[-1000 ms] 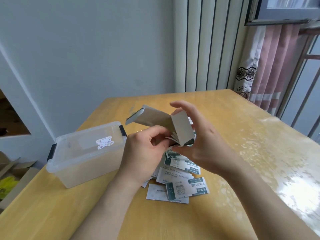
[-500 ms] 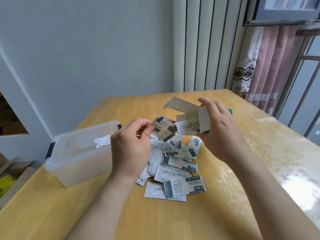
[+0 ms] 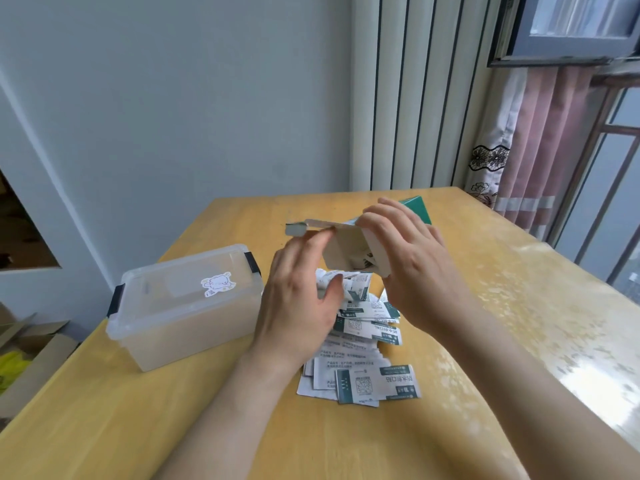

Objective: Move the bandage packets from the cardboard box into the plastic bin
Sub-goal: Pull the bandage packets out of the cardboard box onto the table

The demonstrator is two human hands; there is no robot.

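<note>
My right hand [image 3: 412, 268] grips the small cardboard box [image 3: 346, 249], green outside and grey inside, and holds it tilted above the table with its open end toward the left. A few bandage packets show in its mouth. My left hand [image 3: 298, 299] is at that open end, its fingers nearly straight and touching the box flap, its thumb beside a white packet. Several white and green bandage packets [image 3: 367, 344] lie in a loose pile on the table under both hands. The clear plastic bin [image 3: 180, 327] stands to the left of the pile with its lid on.
The wooden table [image 3: 502, 306] has bare room to the right and in front of the pile. Walls stand behind and to the left of it, a curtain and window at the right. Cardboard and something yellow [image 3: 10, 368] lie on the floor at the left.
My left hand let go of the packets it had pulled out and returned to the box mouth. My right hand tipped the box further over. More packets lie on the pile.
</note>
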